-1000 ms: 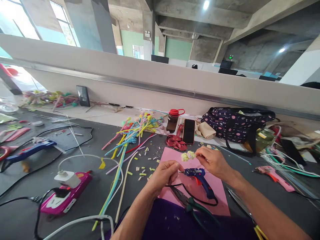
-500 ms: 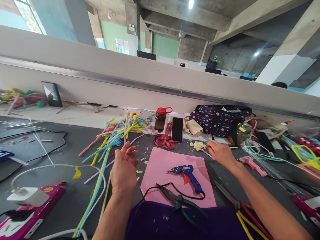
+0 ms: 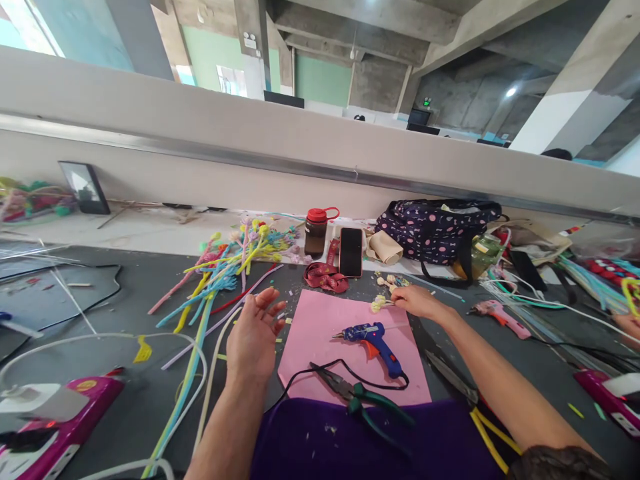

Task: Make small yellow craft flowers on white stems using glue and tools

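My right hand point(image 3: 416, 301) pinches a small pale yellow flower point(image 3: 381, 303) above the back right part of a pink sheet point(image 3: 310, 320). Just behind it lie more small pale flowers point(image 3: 393, 281). My left hand point(image 3: 254, 333) hovers palm up left of the sheet, fingers loosely curled and apart, with nothing in it. A blue hot glue gun point(image 3: 373, 340) rests on the sheet, its nozzle pointing left. Green-handled pliers point(image 3: 356, 400) lie across the sheet's front edge and a purple surface point(image 3: 300, 440). Scissors point(image 3: 453, 377) with red and yellow handles are partly under my right forearm.
Colourful fuzzy-stemmed flowers point(image 3: 235, 260) lie at the left. Behind the sheet stand a red-lidded bottle point(image 3: 315, 237), a phone point(image 3: 351, 252) and a patterned bag point(image 3: 435, 233). A pink glue gun point(image 3: 500, 319) lies right, near another person's hand point(image 3: 627, 327). Power strips point(image 3: 65, 427) with cables flank the space.
My right hand has moved left and slightly nearer, bringing the pale yellow flower to the sheet's edge. My left hand has shifted slightly right. The whole view has shifted a little.
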Demonstrator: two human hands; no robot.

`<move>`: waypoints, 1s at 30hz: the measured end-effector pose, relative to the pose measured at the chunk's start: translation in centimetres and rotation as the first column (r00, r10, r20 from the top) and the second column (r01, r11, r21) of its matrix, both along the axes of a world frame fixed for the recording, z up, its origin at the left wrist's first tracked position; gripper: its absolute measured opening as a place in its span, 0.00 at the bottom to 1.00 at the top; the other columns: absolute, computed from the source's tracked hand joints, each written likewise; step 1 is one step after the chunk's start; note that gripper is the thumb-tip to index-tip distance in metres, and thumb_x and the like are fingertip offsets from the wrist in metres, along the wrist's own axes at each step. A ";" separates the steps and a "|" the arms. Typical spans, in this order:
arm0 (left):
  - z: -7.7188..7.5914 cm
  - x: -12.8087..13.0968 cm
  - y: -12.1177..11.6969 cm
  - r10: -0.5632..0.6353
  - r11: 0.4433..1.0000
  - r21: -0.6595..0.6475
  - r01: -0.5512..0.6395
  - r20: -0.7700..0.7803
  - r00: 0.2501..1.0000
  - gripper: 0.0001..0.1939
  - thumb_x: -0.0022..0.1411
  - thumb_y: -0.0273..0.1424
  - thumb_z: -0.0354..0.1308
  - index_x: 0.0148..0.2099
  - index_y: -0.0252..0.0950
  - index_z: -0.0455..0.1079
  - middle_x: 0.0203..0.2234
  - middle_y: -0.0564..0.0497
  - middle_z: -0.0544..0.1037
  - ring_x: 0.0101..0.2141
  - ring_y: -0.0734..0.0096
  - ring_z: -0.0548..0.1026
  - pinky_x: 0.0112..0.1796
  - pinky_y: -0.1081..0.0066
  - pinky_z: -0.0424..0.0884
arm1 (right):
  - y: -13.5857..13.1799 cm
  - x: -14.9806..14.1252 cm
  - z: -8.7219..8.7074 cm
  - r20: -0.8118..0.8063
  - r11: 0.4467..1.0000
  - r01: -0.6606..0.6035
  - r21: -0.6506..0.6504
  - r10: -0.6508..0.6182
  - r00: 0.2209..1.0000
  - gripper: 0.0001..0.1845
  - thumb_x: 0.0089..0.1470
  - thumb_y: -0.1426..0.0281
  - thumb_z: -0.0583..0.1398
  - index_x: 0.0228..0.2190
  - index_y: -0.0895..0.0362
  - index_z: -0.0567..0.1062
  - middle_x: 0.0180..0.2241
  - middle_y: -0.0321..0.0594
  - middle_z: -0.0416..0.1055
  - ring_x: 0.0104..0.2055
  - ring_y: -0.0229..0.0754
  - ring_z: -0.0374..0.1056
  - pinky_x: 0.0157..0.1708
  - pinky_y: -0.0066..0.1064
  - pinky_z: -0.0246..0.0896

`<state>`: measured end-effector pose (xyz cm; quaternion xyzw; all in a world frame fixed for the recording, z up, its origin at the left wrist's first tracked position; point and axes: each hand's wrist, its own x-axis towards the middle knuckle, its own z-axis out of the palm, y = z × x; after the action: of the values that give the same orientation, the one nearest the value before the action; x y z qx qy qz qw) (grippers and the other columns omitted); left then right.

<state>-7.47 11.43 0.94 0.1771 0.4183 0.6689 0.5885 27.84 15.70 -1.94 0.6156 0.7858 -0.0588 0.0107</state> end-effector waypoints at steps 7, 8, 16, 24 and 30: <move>0.1 0.3 -0.1 -0.031 0.999 -0.008 0.031 0.011 0.999 0.14 0.60 0.39 0.51 0.36 0.35 0.72 0.35 0.51 0.74 0.27 0.77 0.72 0.20 0.79 0.63 | 0.3 -0.6 0.2 0.035 1.000 0.030 -0.005 -0.030 0.999 0.11 0.51 0.73 0.54 0.31 0.52 0.77 0.35 0.37 0.75 0.36 0.41 0.69 0.28 0.27 0.51; 0.1 0.3 -0.1 -0.034 0.999 -0.011 0.034 0.009 0.999 0.14 0.60 0.39 0.51 0.36 0.35 0.72 0.35 0.51 0.74 0.27 0.77 0.72 0.20 0.79 0.63 | 0.3 -0.7 0.2 0.041 0.999 0.039 0.003 -0.039 0.998 0.12 0.53 0.72 0.53 0.32 0.52 0.77 0.35 0.37 0.75 0.36 0.42 0.69 0.28 0.27 0.51; 0.2 0.5 -0.2 -0.045 0.999 -0.021 0.045 0.001 0.999 0.14 0.60 0.39 0.51 0.35 0.35 0.72 0.35 0.53 0.74 0.26 0.79 0.72 0.19 0.80 0.63 | 0.2 -1.1 0.2 0.061 0.998 0.049 0.033 -0.051 0.997 0.14 0.56 0.72 0.51 0.34 0.51 0.76 0.40 0.38 0.73 0.39 0.42 0.68 0.30 0.28 0.52; 0.0 0.5 -0.2 -0.065 0.998 -0.009 0.065 0.004 0.998 0.13 0.60 0.38 0.51 0.35 0.35 0.72 0.36 0.52 0.73 0.26 0.78 0.72 0.19 0.79 0.63 | 0.4 -2.6 -1.2 0.050 0.997 0.055 0.052 -0.058 0.997 0.14 0.57 0.71 0.51 0.34 0.54 0.77 0.41 0.41 0.71 0.37 0.40 0.69 0.30 0.28 0.54; -0.1 0.5 -0.3 -0.058 0.998 0.000 0.058 -0.006 0.998 0.12 0.58 0.38 0.53 0.36 0.35 0.72 0.36 0.53 0.73 0.26 0.78 0.72 0.20 0.79 0.63 | -0.7 -3.1 0.3 -0.013 0.990 0.052 0.132 -0.050 0.999 0.14 0.59 0.71 0.51 0.34 0.55 0.77 0.41 0.42 0.71 0.39 0.41 0.69 0.31 0.27 0.57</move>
<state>-6.98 11.17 0.82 0.1910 0.4145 0.6512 0.6063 24.75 15.00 -1.66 0.6345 0.7720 -0.0098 -0.0352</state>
